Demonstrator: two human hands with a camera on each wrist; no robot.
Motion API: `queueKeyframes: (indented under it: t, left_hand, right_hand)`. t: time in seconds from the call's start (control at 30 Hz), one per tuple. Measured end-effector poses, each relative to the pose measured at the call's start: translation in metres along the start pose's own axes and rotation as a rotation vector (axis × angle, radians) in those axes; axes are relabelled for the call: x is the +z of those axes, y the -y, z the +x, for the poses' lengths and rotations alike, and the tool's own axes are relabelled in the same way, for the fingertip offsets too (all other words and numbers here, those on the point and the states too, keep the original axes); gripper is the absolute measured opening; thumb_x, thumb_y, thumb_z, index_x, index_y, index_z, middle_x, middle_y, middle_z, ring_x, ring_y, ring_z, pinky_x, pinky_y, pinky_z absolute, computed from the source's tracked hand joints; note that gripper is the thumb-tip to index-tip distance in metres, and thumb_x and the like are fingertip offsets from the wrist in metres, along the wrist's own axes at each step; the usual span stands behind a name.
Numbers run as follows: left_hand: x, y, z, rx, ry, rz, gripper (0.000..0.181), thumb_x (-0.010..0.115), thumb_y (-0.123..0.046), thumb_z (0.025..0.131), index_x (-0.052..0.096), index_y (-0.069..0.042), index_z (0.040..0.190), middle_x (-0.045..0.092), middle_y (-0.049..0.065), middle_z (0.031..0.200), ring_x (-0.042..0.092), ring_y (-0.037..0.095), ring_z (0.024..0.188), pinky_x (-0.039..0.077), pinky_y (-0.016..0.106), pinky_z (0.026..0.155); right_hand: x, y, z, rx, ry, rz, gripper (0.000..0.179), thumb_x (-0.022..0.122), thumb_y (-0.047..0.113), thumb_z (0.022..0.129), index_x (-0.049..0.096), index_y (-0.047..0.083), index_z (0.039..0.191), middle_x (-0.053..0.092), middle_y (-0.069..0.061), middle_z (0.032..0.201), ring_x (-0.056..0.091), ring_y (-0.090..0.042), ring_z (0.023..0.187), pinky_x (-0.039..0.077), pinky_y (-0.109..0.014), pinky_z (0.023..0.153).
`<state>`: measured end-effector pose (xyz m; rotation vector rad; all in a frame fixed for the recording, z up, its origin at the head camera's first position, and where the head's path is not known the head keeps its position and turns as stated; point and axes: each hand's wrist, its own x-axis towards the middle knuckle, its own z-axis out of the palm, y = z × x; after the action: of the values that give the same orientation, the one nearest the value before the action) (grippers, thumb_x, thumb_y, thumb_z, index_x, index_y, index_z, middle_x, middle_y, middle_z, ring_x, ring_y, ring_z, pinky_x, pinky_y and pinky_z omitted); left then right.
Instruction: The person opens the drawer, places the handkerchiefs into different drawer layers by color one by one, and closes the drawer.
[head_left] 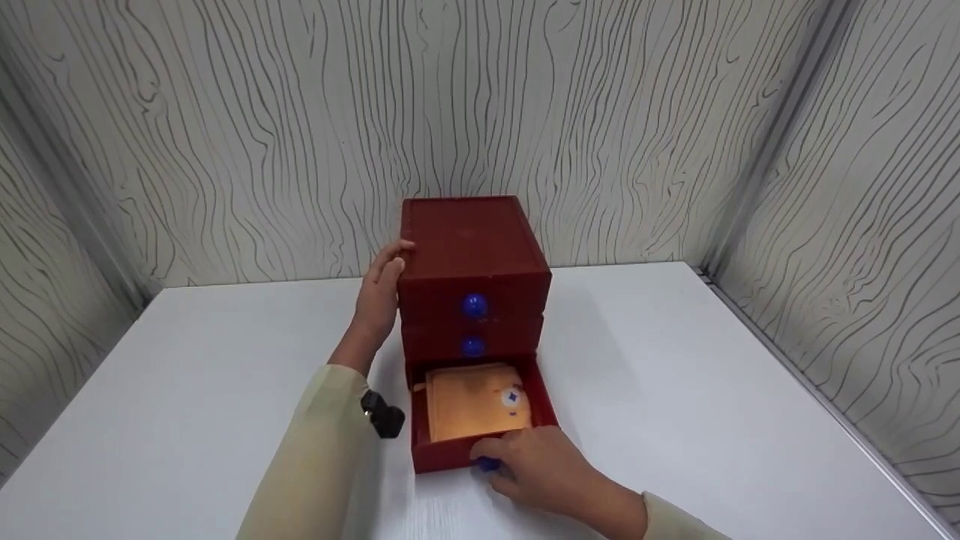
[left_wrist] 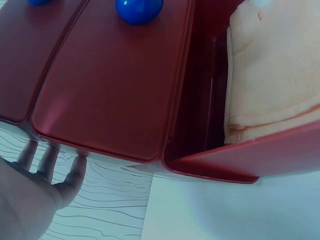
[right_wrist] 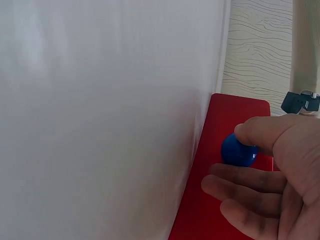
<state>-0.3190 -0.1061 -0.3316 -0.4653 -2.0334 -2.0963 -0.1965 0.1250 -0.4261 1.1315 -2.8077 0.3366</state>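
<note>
A dark red drawer unit (head_left: 469,240) stands on the white table, its bottom drawer (head_left: 444,456) pulled out toward me. Inside that drawer lies a folded orange cloth (head_left: 463,409) with a small white and blue mark; it looks paler in the left wrist view. My right hand (head_left: 547,466) pinches the drawer's round blue knob (right_wrist: 237,151) between thumb and index finger, the other fingers bent below it. Against the unit's left side, my left hand (head_left: 377,300) rests its fingertips, and the left wrist view shows those fingers (left_wrist: 75,175) extended along the edge.
Two upper drawers are closed, with blue knobs, a top knob (head_left: 475,305) and a middle knob (head_left: 472,346). Behind the unit rises a wood-patterned wall (head_left: 480,97), and another patterned panel (head_left: 862,247) borders the white table (head_left: 675,390) on the right.
</note>
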Motion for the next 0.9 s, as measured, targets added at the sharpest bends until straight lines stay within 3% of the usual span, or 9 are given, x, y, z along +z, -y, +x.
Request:
queueKeyframes:
  t: [0.13, 0.4, 0.9]
  left_hand:
    - [-0.002, 0.000, 0.000, 0.001, 0.003, 0.001, 0.035, 0.027, -0.020, 0.099, 0.041, -0.008, 0.129, 0.046, 0.009, 0.126, 0.053, 0.010, 0.092, 0.044, 0.027, 0.074]
    - [-0.003, 0.004, 0.001, -0.017, 0.008, 0.037, 0.035, 0.026, -0.024, 0.099, 0.043, -0.013, 0.127, 0.052, 0.003, 0.109, 0.048, 0.010, 0.072, 0.042, 0.028, 0.068]
    - [0.000, 0.000, 0.000, -0.016, 0.013, 0.025, 0.036, 0.026, -0.022, 0.099, 0.041, -0.009, 0.129, 0.045, 0.008, 0.128, 0.049, 0.015, 0.100, 0.042, 0.028, 0.080]
  right_hand:
    - [0.000, -0.001, 0.002, -0.007, -0.012, 0.009, 0.019, 0.064, 0.028, 0.079, 0.065, 0.032, 0.098, 0.046, 0.017, 0.052, 0.035, 0.003, 0.045, 0.029, -0.014, 0.046]
    - [0.000, -0.005, 0.003, -0.031, -0.069, -0.008, 0.017, 0.065, 0.027, 0.078, 0.066, 0.028, 0.095, 0.052, 0.015, 0.055, 0.035, 0.003, 0.047, 0.028, -0.012, 0.045]
    - [0.000, -0.015, 0.019, -0.037, -0.114, 0.027, 0.018, 0.065, 0.027, 0.078, 0.066, 0.027, 0.096, 0.054, 0.014, 0.056, 0.035, 0.004, 0.046, 0.029, -0.012, 0.046]
